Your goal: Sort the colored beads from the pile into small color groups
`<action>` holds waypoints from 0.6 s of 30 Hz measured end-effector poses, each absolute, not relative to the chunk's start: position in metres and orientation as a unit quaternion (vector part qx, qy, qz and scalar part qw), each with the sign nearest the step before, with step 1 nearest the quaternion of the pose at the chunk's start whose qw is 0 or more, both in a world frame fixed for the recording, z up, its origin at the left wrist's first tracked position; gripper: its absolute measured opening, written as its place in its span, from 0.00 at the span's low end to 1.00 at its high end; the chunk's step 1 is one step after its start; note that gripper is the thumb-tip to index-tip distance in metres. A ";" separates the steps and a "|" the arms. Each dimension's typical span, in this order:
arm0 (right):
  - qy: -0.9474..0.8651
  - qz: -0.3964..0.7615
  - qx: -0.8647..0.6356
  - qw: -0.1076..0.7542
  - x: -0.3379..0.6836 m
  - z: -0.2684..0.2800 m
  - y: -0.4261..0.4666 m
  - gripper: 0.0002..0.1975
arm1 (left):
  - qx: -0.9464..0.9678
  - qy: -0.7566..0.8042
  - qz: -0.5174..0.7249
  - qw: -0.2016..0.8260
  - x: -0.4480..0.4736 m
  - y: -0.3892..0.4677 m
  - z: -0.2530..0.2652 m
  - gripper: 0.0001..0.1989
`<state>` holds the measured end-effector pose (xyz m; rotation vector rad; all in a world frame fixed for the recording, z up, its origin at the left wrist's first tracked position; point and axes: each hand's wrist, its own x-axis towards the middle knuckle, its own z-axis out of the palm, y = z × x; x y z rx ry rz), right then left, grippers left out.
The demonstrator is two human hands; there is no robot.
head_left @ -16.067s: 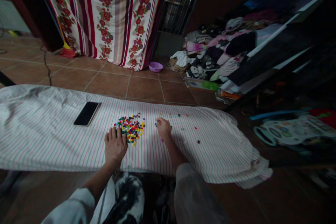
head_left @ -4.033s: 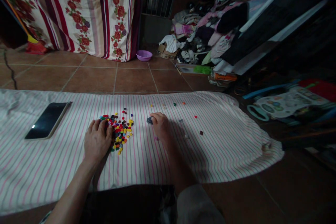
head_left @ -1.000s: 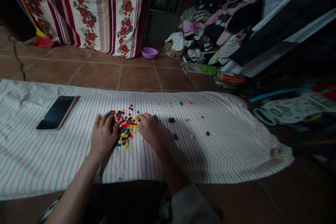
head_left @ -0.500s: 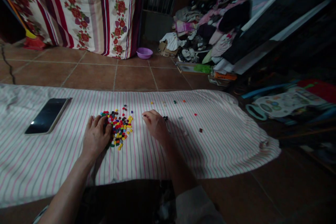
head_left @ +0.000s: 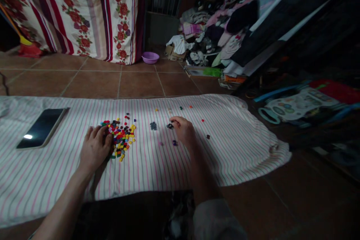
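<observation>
A mixed pile of small colourful square pieces (head_left: 122, 135) lies on the striped cloth (head_left: 135, 174). At the pile's left edge rests my left hand (head_left: 95, 144), palm down, its fingers slightly apart and holding nothing I can see. My right hand (head_left: 184, 129) is closed in a pinch just above a small cluster of black pieces (head_left: 170, 126); whatever its fingertips hold is too small to make out. Between pile and right hand sits a group of dark grey pieces (head_left: 153, 125). Dark purple pieces (head_left: 174, 143) and a pink piece (head_left: 161, 143) lie nearer me.
A phone (head_left: 42, 128) lies at the left on the cloth. Single pieces are spread along the far side, among them a yellow piece (head_left: 156, 110) and a red piece (head_left: 203, 120). A brown piece (head_left: 208, 137) is at the right. Beyond stands a purple basin (head_left: 150, 57).
My right hand has moved right, from over the grey pieces to the black cluster, uncovering the grey group. My left hand stays at the pile. The view has shifted slightly.
</observation>
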<state>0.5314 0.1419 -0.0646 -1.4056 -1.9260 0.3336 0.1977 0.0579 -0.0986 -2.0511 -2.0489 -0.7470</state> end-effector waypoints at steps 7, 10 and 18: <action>-0.732 0.140 -0.565 0.354 0.535 -0.067 0.140 0.14 | -0.698 -0.671 -0.238 0.077 0.196 0.056 -0.098 0.21; -0.731 0.134 -0.572 0.348 0.538 -0.066 0.140 0.13 | -0.696 -0.672 -0.239 0.079 0.196 0.055 -0.097 0.20; -0.719 0.140 -0.589 0.342 0.545 -0.067 0.139 0.12 | -0.702 -0.665 -0.237 0.096 0.190 0.055 -0.103 0.20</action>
